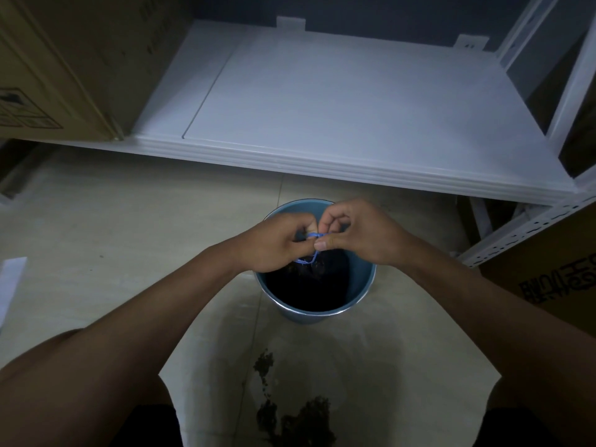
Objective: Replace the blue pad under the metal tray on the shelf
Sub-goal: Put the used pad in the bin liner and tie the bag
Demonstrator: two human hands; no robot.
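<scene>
Both my hands meet over a blue bin on the floor. My left hand and my right hand pinch a thin blue strip or cord between their fingertips, with a loop of it hanging below into the bin's dark, lined inside. Behind the bin lies the white shelf board, bare on top. No metal tray and no whole blue pad show anywhere in the head view.
A large cardboard box stands on the shelf's left end. Another box sits on the floor at right beside a perforated white shelf rail. Dark crumbs of dirt lie on the tiled floor near me.
</scene>
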